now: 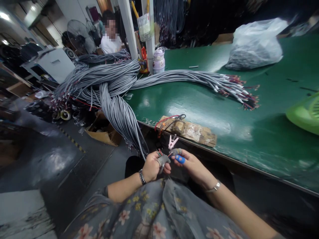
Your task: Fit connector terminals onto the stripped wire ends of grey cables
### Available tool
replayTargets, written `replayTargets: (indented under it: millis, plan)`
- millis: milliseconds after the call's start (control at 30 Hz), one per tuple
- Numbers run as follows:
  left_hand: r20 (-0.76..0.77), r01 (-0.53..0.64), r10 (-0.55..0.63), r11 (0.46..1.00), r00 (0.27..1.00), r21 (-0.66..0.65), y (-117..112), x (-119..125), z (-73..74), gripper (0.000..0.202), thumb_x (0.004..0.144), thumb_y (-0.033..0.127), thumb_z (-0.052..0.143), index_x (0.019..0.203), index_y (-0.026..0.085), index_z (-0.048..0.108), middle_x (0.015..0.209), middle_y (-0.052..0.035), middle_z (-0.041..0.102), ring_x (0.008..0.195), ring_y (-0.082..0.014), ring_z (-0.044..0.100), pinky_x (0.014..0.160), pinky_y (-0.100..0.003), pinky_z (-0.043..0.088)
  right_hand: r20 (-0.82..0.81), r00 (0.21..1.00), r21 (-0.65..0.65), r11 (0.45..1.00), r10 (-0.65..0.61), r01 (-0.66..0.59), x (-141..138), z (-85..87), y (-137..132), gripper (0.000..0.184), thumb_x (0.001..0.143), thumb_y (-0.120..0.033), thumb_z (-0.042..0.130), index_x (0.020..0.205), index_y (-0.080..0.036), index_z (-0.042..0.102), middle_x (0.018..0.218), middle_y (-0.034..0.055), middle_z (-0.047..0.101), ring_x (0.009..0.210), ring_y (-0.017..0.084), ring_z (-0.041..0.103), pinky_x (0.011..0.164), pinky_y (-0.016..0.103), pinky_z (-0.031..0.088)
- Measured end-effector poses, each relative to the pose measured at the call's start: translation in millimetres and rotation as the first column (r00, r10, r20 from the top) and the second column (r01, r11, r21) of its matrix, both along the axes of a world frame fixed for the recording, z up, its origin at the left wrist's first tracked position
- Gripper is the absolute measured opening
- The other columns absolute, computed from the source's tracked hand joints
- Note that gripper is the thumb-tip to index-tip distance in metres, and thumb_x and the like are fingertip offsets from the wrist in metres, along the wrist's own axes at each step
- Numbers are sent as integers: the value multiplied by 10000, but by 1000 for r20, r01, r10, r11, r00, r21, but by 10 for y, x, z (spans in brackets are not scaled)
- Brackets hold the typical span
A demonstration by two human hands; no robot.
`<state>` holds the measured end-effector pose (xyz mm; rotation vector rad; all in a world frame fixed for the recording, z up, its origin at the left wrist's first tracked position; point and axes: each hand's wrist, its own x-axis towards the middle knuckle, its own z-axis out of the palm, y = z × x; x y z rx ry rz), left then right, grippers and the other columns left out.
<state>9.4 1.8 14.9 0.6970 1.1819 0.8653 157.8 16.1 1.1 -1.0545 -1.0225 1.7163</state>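
Note:
My left hand is closed round the end of a grey cable, with covers on its thumb and fingers; short thin coloured wires stick out from it. My right hand meets it fingertip to fingertip. A blue cover is on its thumb and greyish tape wraps a finger. Its pinch closes on the tip of a thin wire, partly hidden by the fingers. Just beyond my hands, a pink clip points toward me at the table edge, beside a worn wooden block with red and black leads.
A large bundle of grey cables drapes over the green table and hangs off its left edge. Farther back are a plastic bag, a purple bottle and a post. A green plastic object lies right. Another person sits beyond.

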Motion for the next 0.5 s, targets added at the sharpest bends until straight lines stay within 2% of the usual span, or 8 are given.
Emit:
replayTargets:
  millis: [133,233,333,400,500]
  plan:
    - [1,61,-61,998,998,32,-2,20,-8,508,501,612,738,568,145,550,441,-26,575,368,-118,525,390,-210,377,-165,986,-67,998,10,-22,-116,-18,-93,311,650,-449,759,698,-187,597,494,-23,570,444,120,490,499,276,380]
    - [-16,137,-136,989,991,62,-8,-21,-30,502,519,606,745,587,141,567,468,-38,596,405,-134,553,425,-227,408,-183,982,-70,996,47,-61,-148,24,-72,300,646,-421,770,679,-185,588,473,-18,584,428,135,522,489,282,391]
    - [-62,206,-200,971,978,122,-27,-79,-52,456,537,550,767,584,137,580,476,-42,605,425,-137,563,458,-238,431,-181,972,-63,985,147,-161,-155,79,0,300,629,-416,780,643,-186,588,435,-18,575,404,145,531,463,281,395]
    - [-77,196,-186,969,979,148,-40,-104,-62,450,548,549,761,591,135,589,480,-41,608,420,-133,559,461,-240,437,-177,964,-67,975,199,-214,-172,105,40,306,603,-406,795,620,-185,584,421,-20,573,386,145,530,440,274,389]
    - [-18,117,-116,985,993,125,-47,-110,-82,474,554,581,738,628,136,591,472,-37,606,403,-138,554,438,-240,427,-195,959,-102,968,207,-230,-216,118,58,328,616,-428,782,647,-183,567,412,-16,579,365,153,536,409,266,373]
